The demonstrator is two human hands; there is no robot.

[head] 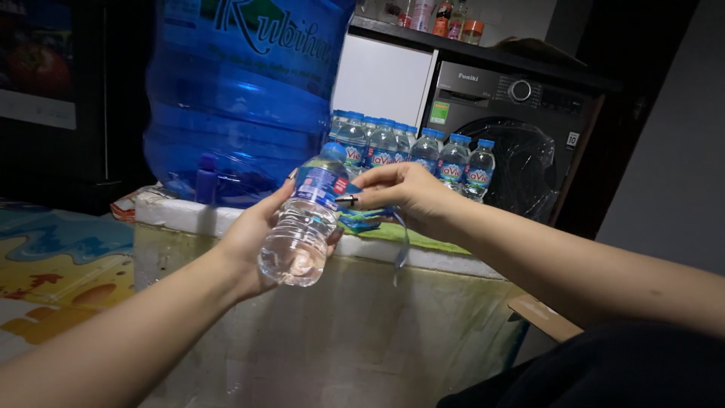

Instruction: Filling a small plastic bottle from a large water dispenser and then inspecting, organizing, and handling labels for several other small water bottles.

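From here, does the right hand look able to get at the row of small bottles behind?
Probably yes. The right hand hovers just in front of the row of small bottles with nothing between, though its fingers pinch something small and dark beside the bottle the left hand holds.

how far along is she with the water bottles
Looks done: a row of capped small bottles stands on the white ledge beside the big blue water jug. In hand: the left hand holds a filled small water bottle tilted, while the right hand pinches something thin at its label. How many remain cannot be told from this view.
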